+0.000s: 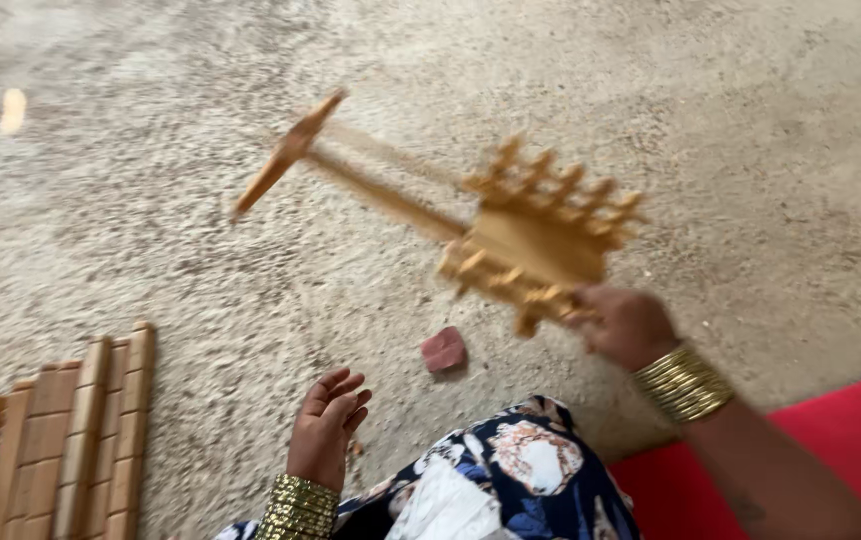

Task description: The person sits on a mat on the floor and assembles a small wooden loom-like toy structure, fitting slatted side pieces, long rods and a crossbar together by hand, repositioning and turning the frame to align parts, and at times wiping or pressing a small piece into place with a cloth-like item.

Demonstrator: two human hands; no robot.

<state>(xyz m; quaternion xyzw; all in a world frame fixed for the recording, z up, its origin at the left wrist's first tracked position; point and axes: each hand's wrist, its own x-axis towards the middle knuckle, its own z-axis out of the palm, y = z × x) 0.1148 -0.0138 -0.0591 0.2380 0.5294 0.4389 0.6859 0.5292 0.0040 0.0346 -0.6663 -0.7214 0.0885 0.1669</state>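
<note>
Wooden and pale, the pegged frame (535, 240) hangs above the concrete floor (750, 120), gripped at its lower corner by the closed right hand (622, 325) so its long handle swings free. The left hand (328, 425) rests open and empty near a small red stone (443, 350).

the wooden frame (510, 235) sits at centre, above the floor (730, 120). the stone (444, 350) lies at its 7 o'clock, the wooden pieces (70, 440) far toward 8 o'clock, the mat (850, 430) at 4 o'clock.
</note>
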